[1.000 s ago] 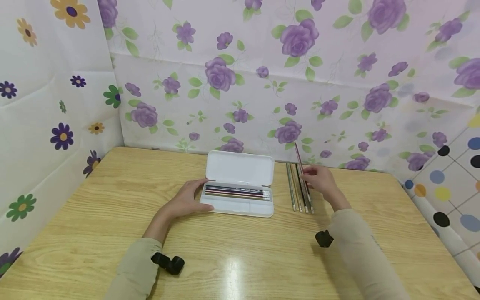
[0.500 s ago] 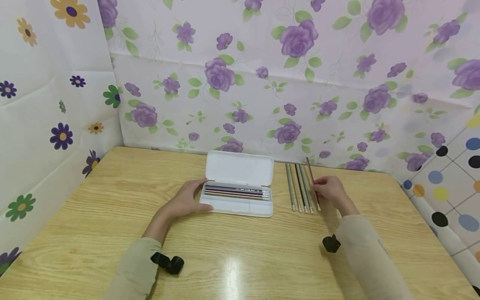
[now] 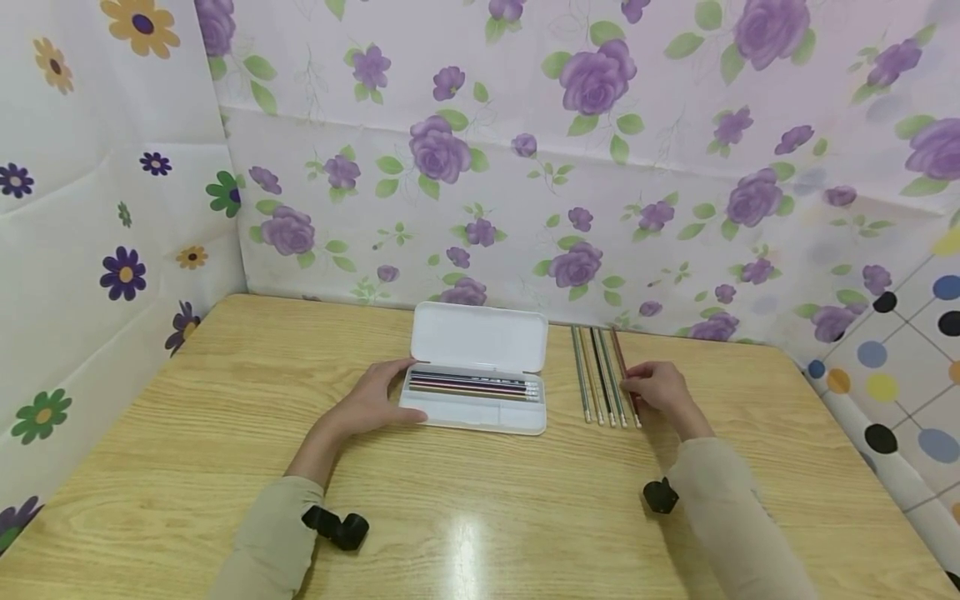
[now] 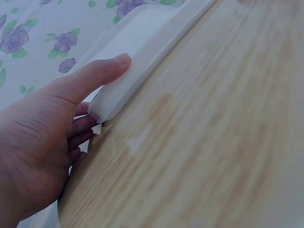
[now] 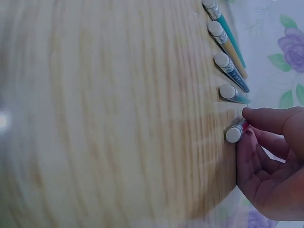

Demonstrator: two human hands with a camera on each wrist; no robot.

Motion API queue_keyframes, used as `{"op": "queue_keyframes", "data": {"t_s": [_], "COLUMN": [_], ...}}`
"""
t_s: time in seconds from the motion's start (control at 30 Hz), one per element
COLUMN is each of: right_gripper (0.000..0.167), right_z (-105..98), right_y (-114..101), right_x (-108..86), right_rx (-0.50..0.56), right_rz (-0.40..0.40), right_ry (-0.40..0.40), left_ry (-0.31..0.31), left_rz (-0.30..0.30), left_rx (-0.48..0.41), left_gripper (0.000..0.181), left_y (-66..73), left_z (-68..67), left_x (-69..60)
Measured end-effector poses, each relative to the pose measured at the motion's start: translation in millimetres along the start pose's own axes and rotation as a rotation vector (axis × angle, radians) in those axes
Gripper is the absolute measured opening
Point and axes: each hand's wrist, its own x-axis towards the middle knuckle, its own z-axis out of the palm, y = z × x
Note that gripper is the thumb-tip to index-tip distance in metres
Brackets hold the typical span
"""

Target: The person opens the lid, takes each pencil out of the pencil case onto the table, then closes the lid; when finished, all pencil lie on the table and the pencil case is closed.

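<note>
The white pencil case (image 3: 450, 414) lies with its lid raised and several pencils (image 3: 472, 385) in its upper compartment. My left hand (image 3: 367, 403) grips the case's left end, and in the left wrist view the thumb of the left hand (image 4: 52, 128) lies over the case's edge (image 4: 118, 90). My right hand (image 3: 658, 388) pinches a red pencil (image 3: 619, 354) that lies on the table, right of a row of several pencils (image 3: 596, 375). The right wrist view has the right hand (image 5: 275, 161) at the red pencil's white eraser end (image 5: 233, 134).
The wooden table (image 3: 480, 483) runs back to a flowered cloth (image 3: 337, 150) behind the case and the pencil row. Another flowered cloth stands on the left, and a dotted one (image 3: 900, 392) on the right.
My right hand has moved right with the red pencil, which was tilted over the row and now lies down beside it. The left hand and the case have stayed in place.
</note>
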Motion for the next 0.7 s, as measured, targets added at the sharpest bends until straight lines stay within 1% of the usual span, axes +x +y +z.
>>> {"op": "queue_keyframes", "data": {"t_s": [0.2,0.33,0.53,0.7], "right_gripper": [0.035,0.037,0.038,0.042], "right_z": [2.0,0.2,-1.3,-5.3], "right_y": [-0.2,-0.2,-1.4,-4.2], "right_x": [-0.5,0.1,0.0,-2.0], "right_rx": [-0.027,-0.016,-0.063,-0.004], "right_rz": [-0.012,-0.004,0.011,0.036], "right_ry": [0.003,0.003,0.004,-0.03], "left_ry": [-0.004,-0.001,0.001,-0.004], "left_rz": [-0.028,-0.025,-0.024,-0.035], "left_rx": [0.015,0.017,0.008,0.021], "left_gripper": [0.095,0.095,0.095,0.096], "left_y": [-2.4,-1.7,-1.0,-0.6], "left_z": [0.2,0.6,1.3,1.5], "left_x": [-0.5,0.2,-0.8,-1.2]}}
